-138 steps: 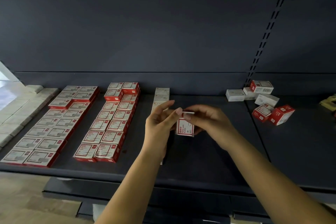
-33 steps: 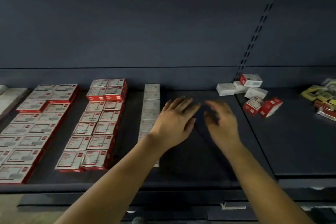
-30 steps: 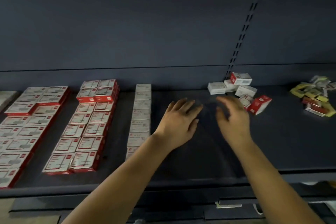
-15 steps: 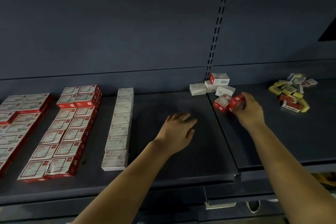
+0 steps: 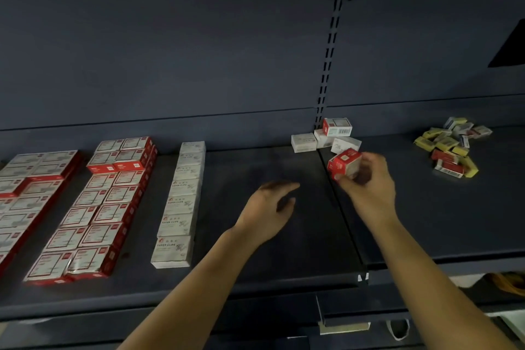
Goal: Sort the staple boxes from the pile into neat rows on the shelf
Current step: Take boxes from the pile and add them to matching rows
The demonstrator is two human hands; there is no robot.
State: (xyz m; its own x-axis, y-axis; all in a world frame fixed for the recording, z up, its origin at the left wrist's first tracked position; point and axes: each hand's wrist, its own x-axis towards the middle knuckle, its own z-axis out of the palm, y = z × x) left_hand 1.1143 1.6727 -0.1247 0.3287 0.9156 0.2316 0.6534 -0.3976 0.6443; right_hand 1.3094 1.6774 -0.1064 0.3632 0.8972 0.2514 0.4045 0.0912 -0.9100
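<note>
Right fingers (image 5: 345, 183): curled round a red box (image 5: 344, 165), thumb under it, pinching it clear of the shelf.
Right hand (image 5: 369, 187): above the seam between the two shelf panels, just in front of the pile.
Left hand (image 5: 270, 207): palm down over bare shelf, fingers loosely bent, holding nothing; whether it touches the surface cannot be told.
Red box: tilted, one corner up, white label face turned up and right; its long axis is blurred by motion.
Pile (image 5: 326, 136): a few white and red boxes against the back edge at the seam, one lying on top of the others.
White row (image 5: 181, 199): single file, running from the back edge to near the front edge, long sides across the row.
Red rows (image 5: 96, 213): two double files left of the white row, labels up, some boxes stacked two high at the back.
Yellow heap (image 5: 451, 148): loose yellow, red and white boxes near the back edge of the right panel.
Shelf (image 5: 255, 278): dark matt metal, dark back wall, slotted upright (image 5: 326, 65) rising behind the pile.
</note>
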